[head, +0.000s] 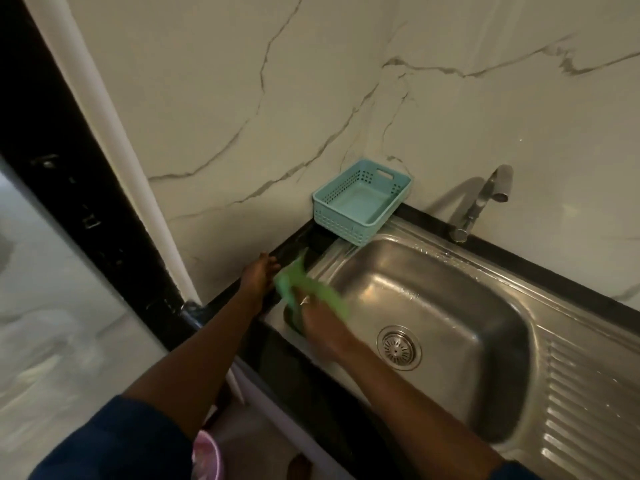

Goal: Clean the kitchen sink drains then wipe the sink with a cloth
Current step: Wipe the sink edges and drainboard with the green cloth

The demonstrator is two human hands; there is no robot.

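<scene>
Resting on the counter (294,375) edge, the left hand (260,271) lies with loose fingers and holds nothing. Just right of it, the right hand (320,327) clutches the green cloth (313,294) at the left rim of the sink (450,289). The cloth looks soft, light and probably wet, best gripped bunched. The drain (399,347) sits further right. No writing is legible.

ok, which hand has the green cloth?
The right hand, holding the crumpled green cloth at the left rim of the stainless steel sink. The left hand holds nothing and rests on the black countertop edge beside it.
</scene>
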